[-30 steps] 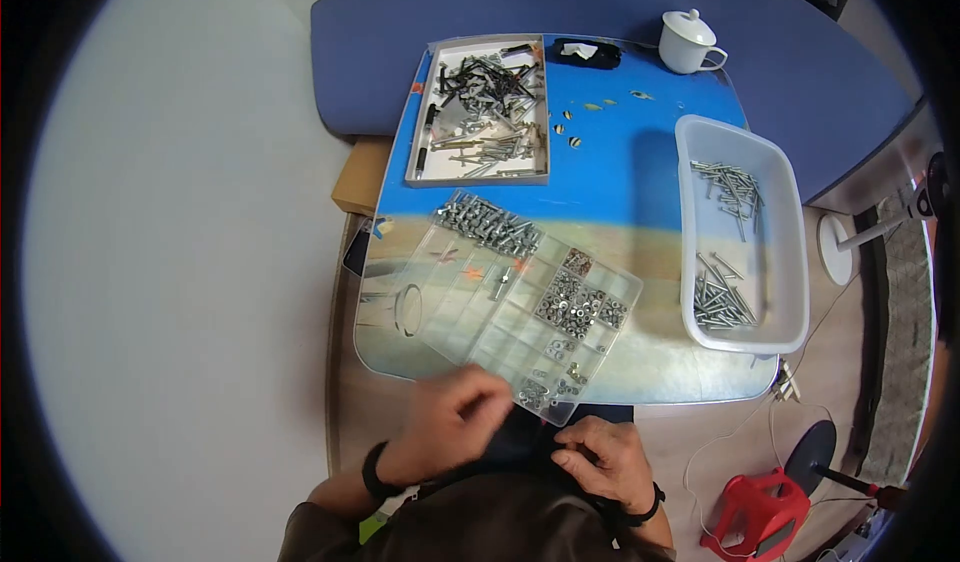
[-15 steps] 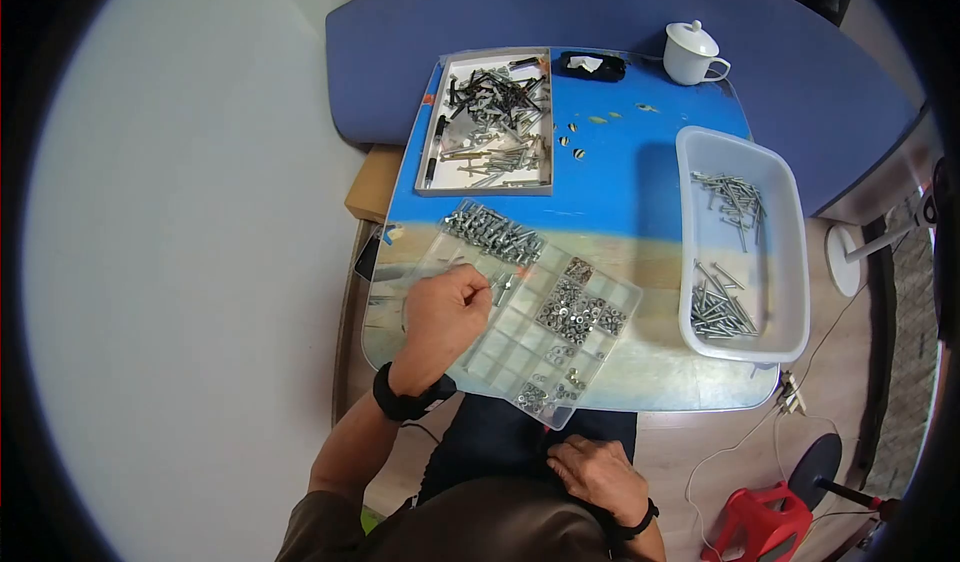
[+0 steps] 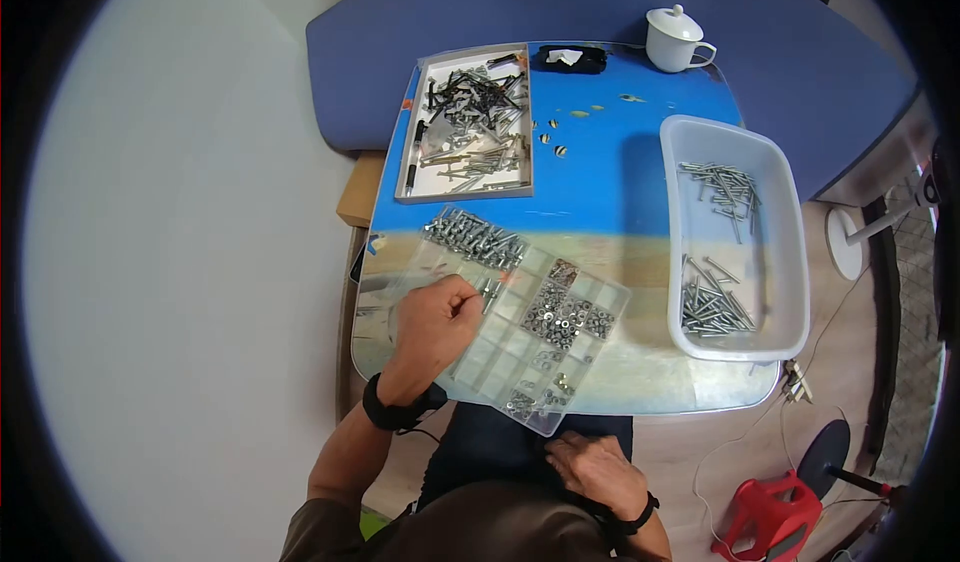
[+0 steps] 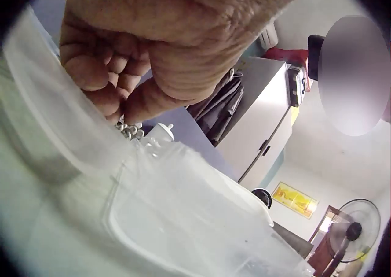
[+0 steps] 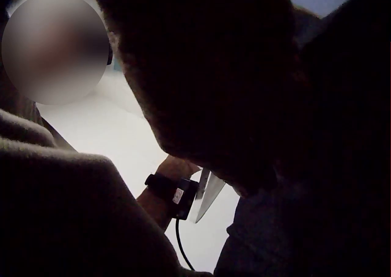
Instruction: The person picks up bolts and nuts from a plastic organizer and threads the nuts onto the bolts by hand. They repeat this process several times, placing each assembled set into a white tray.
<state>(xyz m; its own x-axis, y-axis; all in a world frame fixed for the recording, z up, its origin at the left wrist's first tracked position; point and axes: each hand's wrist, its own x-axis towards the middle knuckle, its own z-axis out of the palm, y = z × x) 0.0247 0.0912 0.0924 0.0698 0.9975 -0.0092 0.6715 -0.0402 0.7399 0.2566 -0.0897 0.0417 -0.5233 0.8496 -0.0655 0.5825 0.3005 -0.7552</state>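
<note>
My left hand (image 3: 437, 320) is over the left half of the clear compartment box (image 3: 510, 362), fingers curled and thumb tip meeting the fingertips. Beside those fingertips lie a few silver bolts (image 3: 490, 290) in one compartment. In the left wrist view small metal pieces (image 4: 129, 130) show just below the thumb (image 4: 153, 99); I cannot tell whether the fingers pinch one. More bolts (image 3: 475, 237) fill the box's far left row, and nuts (image 3: 557, 314) sit in compartments on its right half. My right hand (image 3: 598, 472) rests on my lap, fingers loosely bent.
A white tray (image 3: 400, 199) of mixed black and silver screws lies at the far left. To the right stands a white plastic tub (image 3: 672, 232) with two heaps of long screws. A black pouch (image 3: 585, 66) and a lidded white cup (image 3: 672, 47) are at the back.
My left hand has moved from the table's front edge up and over the box's left half, then slightly closer to the bolts. The right hand has settled lower on my lap.
</note>
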